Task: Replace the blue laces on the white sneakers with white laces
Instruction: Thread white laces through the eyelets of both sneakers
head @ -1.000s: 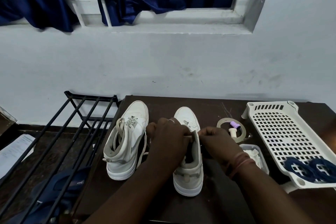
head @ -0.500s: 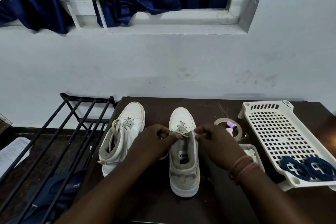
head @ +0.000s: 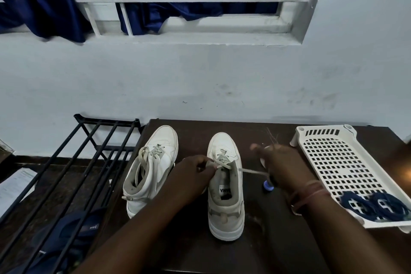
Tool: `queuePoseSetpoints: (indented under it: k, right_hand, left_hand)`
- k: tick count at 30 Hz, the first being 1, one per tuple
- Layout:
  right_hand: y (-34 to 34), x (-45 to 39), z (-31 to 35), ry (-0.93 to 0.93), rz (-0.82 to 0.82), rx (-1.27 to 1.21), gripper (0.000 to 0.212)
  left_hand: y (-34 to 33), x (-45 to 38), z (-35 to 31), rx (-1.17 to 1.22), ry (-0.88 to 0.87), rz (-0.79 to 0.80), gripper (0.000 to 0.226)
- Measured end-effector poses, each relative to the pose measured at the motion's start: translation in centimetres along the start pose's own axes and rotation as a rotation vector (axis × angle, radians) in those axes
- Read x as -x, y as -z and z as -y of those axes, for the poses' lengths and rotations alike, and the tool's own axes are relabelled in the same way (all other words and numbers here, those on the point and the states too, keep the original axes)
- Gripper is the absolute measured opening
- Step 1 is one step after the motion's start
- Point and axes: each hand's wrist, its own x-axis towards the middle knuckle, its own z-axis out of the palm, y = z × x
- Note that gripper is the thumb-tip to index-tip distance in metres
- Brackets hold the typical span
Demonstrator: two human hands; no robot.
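Two white sneakers stand on the dark table, toes pointing away from me. The left sneaker (head: 153,169) carries white laces hanging loose at its collar. The right sneaker (head: 224,184) has a white lace (head: 251,171) threaded through its lower eyelets. My left hand (head: 195,173) pinches one end of that lace at the shoe's left eyelet row. My right hand (head: 280,167) grips the other end and holds it stretched taut out to the right of the shoe. Two coiled blue laces (head: 375,206) lie in the near corner of the white tray (head: 338,158).
A black metal rack (head: 89,162) stands left of the table, with dark blue cloth (head: 73,231) under it. A small blue-tipped item (head: 266,185) lies below my right hand. Papers (head: 13,187) lie on the floor at far left. The wall is close behind the table.
My right hand has moved right, away from the shoe, drawing the lace end out taut. My left hand has stayed at the eyelets. The view has shifted slightly.
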Motion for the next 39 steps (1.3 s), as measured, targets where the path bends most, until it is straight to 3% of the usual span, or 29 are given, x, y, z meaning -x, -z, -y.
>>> queuePoseSetpoints:
  k: [3,7,8,10,12,14,16,19,21,25,27,29,32,35,36,38,39]
  right_hand:
    - [-1.0,0.0,-1.0,-0.076,0.212,0.325,0.039]
    - [-0.6,-0.3,-0.8,-0.064,0.353,0.350,0.049]
    - [-0.4,-0.4,-0.5,-0.053,0.292,0.238,0.045]
    - [0.3,-0.9,0.0,-0.091,0.022,-0.158,0.038]
    - [1.4,-1.2,0.4,-0.057,-0.231,-0.366,0.038]
    - [1.9,-0.7,0.8,0.029,-0.301,-0.281,0.034]
    - [1.6,-0.3,0.5,0.101,-0.260,-0.109,0.033]
    - [-0.3,0.0,-0.5,0.139,-0.029,0.359,0.024]
    - [-1.4,0.2,-1.1,0.214,0.145,0.496,0.029]
    - [-1.9,0.2,-1.2,0.305,0.244,0.514,0.011]
    - [-1.7,0.0,-1.4,0.253,0.240,0.544,0.037]
    - [-1.5,0.0,-1.4,0.189,0.215,0.588,0.040]
    - [-1.6,0.0,-1.6,0.216,0.177,0.564,0.014]
    - [-2.1,0.5,-1.4,0.260,0.238,0.546,0.048]
    - [-2.4,0.5,-1.5,0.287,0.245,0.591,0.045]
    - [-2.7,0.9,-1.2,0.292,0.233,0.690,0.016]
    - [-2.6,0.8,-1.2,0.292,0.203,0.720,0.021]
  left_hand:
    - [0.1,0.2,-0.3,-0.058,0.002,0.007,0.018]
    - [0.1,0.3,-0.3,-0.124,-0.004,0.015,0.023]
    - [0.1,0.3,-0.3,-0.130,0.000,0.012,0.024]
    - [0.1,0.3,-0.3,-0.145,0.001,0.001,0.026]
    - [0.1,0.2,-0.3,-0.163,-0.001,-0.008,0.028]
    - [0.1,0.2,-0.3,-0.168,0.001,-0.011,0.028]
    - [0.0,0.2,-0.3,-0.162,0.004,-0.016,0.027]
    - [0.0,0.2,-0.3,-0.156,0.006,-0.031,0.025]
    - [-0.1,0.2,-0.4,-0.152,0.004,-0.035,0.025]
    - [-0.1,0.4,-0.4,-0.140,0.000,-0.036,0.025]
    - [-0.1,0.3,-0.3,-0.152,-0.005,-0.039,0.025]
    - [-0.1,0.3,-0.4,-0.160,-0.004,-0.039,0.025]
    - [-0.3,0.2,-0.3,-0.131,-0.003,-0.037,0.027]
    - [-0.4,0.2,-0.2,-0.106,0.005,-0.038,0.027]
    - [-0.3,0.2,-0.3,-0.114,0.005,-0.038,0.027]
    - [-0.3,0.2,-0.3,-0.136,0.006,-0.037,0.027]
    - [-0.3,0.2,-0.3,-0.144,0.007,-0.035,0.026]
